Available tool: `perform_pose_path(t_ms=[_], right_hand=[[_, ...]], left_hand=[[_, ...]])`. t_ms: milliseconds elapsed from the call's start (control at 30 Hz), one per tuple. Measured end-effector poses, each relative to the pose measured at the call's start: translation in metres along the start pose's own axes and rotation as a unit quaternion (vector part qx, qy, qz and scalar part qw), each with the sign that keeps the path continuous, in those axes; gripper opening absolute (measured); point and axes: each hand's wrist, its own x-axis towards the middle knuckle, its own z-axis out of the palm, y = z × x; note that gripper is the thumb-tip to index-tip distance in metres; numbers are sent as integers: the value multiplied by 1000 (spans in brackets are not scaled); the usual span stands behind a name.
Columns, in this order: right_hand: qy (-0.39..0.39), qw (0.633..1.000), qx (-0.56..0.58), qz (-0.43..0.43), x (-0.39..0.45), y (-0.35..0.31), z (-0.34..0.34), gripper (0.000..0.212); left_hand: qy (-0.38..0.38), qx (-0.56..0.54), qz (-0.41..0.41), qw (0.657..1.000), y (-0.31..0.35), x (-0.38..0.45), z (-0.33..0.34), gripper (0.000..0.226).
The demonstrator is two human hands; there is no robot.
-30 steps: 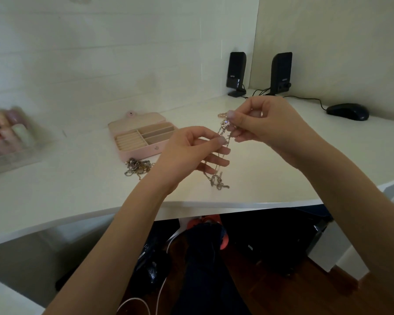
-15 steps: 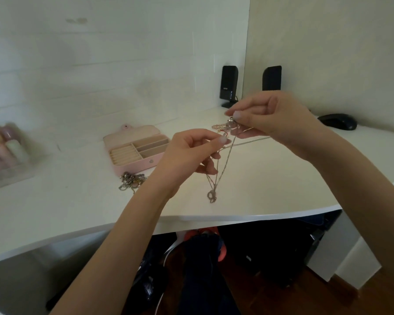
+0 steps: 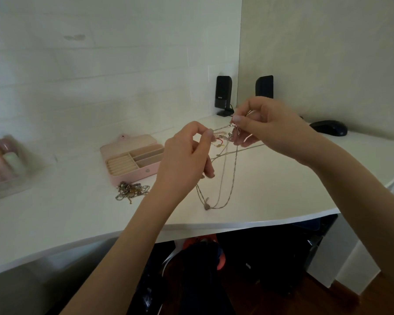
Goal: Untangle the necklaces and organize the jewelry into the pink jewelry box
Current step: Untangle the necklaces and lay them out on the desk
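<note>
A white tabletop (image 3: 55, 212) runs along a pale wall into the corner ahead of me. Both my hands are raised above it, working one tangle of thin chains. My left hand (image 3: 182, 160) pinches a strand between thumb and forefinger near the top of the tangled necklaces (image 3: 223, 169), its other fingers curled below. My right hand (image 3: 266, 130) pinches the same bunch just beside it, at a small knot of clasps and links, with one chain trailing off under its palm. From the two grips the chains hang in long loops, and the lowest loop with a small pendant (image 3: 206, 206) reaches down to the tabletop near its front edge.

To the left of my left hand sits the pink jewelry box (image 3: 132, 160), lid flipped back, its ring rolls and compartments showing. Just in front of the box lies a second pile of chains (image 3: 131, 190), loose on the tabletop. At the far left stands a blurred clear organizer (image 3: 2, 160) of pastel bottles. In the corner stand two black speakers (image 3: 223, 94), and a black mouse (image 3: 329, 127) lies to their right.
</note>
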Motion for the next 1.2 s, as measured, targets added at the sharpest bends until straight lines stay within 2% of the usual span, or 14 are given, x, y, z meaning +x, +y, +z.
perform_pose_path(t_ms=[200,300,400,567,767,933,1033,1200], right_hand=[[4,1000,-31,-2,1,0,-5,12],[8,1000,-23,-1,1,-2,-5,13],[0,1000,-15,-2,0,-5,-5,14],[-4,1000,-9,-14,-1,-8,-4,12],[12,1000,-14,-22,-1,-7,-3,10],[29,999,7,-14,-1,-4,-3,12],[71,995,66,2,2,-2,-8,11],[173,977,104,62,8,13,-32,10]], left_hand=[[-26,60,16,998,4,3,0,29],[-25,-51,-38,998,8,6,3,47],[-26,-188,-51,981,10,8,7,33],[-40,-251,-57,965,4,11,11,40],[-35,-240,-22,970,0,10,12,40],[-16,-140,0,990,-9,9,12,29],[-39,-88,-30,995,-19,5,12,28],[-71,-121,-122,982,-45,2,2,12]])
